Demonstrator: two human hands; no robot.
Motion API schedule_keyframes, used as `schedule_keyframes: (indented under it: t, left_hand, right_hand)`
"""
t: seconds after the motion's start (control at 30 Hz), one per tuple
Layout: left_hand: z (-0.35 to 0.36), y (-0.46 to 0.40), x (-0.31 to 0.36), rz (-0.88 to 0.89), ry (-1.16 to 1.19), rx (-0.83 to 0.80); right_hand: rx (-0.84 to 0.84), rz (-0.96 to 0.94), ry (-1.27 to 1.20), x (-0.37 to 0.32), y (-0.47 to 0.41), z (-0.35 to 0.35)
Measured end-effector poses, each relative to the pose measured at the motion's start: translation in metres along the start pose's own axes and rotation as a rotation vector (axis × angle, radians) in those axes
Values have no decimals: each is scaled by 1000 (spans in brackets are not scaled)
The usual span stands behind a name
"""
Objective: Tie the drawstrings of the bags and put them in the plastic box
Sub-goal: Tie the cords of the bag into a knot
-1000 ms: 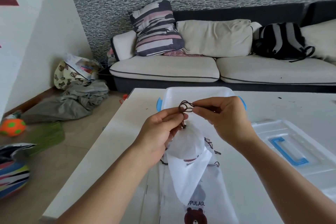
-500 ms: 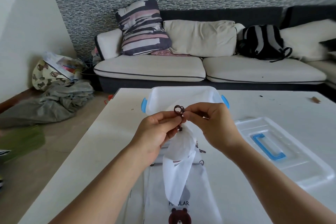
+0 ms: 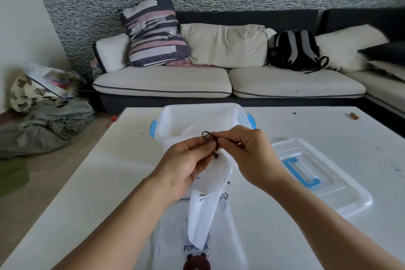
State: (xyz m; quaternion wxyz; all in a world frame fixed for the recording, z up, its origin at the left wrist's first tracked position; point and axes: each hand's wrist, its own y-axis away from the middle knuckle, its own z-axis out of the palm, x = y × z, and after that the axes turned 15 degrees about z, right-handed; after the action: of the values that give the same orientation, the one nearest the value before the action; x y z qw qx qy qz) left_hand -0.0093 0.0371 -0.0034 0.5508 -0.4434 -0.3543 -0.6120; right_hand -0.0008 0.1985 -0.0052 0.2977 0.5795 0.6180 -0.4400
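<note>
A white drawstring bag (image 3: 205, 208) hangs from its dark brown drawstring (image 3: 210, 138), which both hands pinch above the table. My left hand (image 3: 186, 164) holds the cord from the left and my right hand (image 3: 252, 155) holds it from the right; a small loop stands up between the fingertips. Beneath the hanging bag another white bag with a bear print (image 3: 197, 254) lies flat on the white table (image 3: 92, 182). The clear plastic box (image 3: 173, 120) with blue handles stands open just behind my hands, with something white inside it.
The box's clear lid (image 3: 328, 173) with a blue handle lies on the table to the right. A small brown object (image 3: 354, 115) sits near the far right edge. Behind the table is a sofa (image 3: 219, 81) with cushions and a backpack (image 3: 295, 50); clothes (image 3: 43, 125) lie on the floor at left.
The drawstring loop between my fingers has shrunk and tightened. Both hands stayed close together above the bag; the camera turned slightly left to right.
</note>
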Motion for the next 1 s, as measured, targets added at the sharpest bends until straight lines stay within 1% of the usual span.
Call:
schedule_keyframes:
  t: [0.1,0.17,0.23,0.37,0.47,0.6,0.73,0.9,1.0]
  left_hand:
    - [7,0,-3,48,-39,23]
    - [11,0,-5,84,-85,20]
    - [16,-1,-8,101,-81,19]
    - [22,-4,-12,116,-64,57]
    - [23,-6,-13,113,-38,66]
    - [26,-7,-15,105,-28,93]
    - [28,-7,-15,63,42,131]
    - [28,-7,-16,52,95,130]
    - [27,-6,-15,60,103,125]
  right_hand:
    - [23,49,-41,2,2,-6]
    - [74,104,-90,1,3,-10]
    - [117,169,-153,2,4,-16]
    - [100,242,-197,2,7,-22]
    - [65,251,-237,2,9,-22]
    - [59,270,-289,3,9,-20]
    - [-1,280,-329,3,10,-18]
    - [30,236,-258,8,10,-13]
    - [32,228,-276,10,11,-8]
